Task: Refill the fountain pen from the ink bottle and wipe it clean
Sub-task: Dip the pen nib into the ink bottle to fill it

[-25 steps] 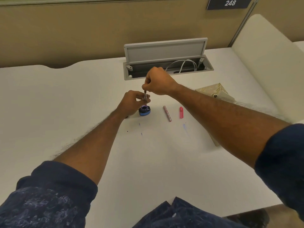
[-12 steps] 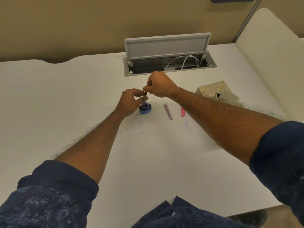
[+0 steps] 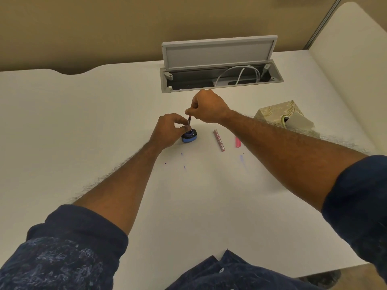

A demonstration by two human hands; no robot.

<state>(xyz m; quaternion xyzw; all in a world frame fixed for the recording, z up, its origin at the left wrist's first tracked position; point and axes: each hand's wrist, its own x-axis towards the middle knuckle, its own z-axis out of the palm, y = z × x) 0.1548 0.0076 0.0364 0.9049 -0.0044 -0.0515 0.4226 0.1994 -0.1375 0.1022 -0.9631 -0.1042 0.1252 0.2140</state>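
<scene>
A small blue ink bottle point(image 3: 190, 136) stands open on the white desk point(image 3: 199, 206). The thin pen section point(image 3: 189, 121) stands upright with its lower end in the bottle's mouth. My right hand point(image 3: 206, 109) pinches the pen's top end. My left hand point(image 3: 169, 130) holds its lower part just above the bottle, fingertips touching the rim. A pink pen barrel point(image 3: 219, 140) and a bright pink cap point(image 3: 238, 142) lie on the desk to the right of the bottle.
A patterned tissue box point(image 3: 280, 114) sits at the right. An open grey cable hatch point(image 3: 219, 65) with white cables lies behind my hands. Small ink spots point(image 3: 184, 166) mark the desk nearer me. A white divider point(image 3: 356, 59) closes the right side.
My hands and the pen stay at the bottle; my right hand dipped toward it and has come up a little again. The view has tilted downward.
</scene>
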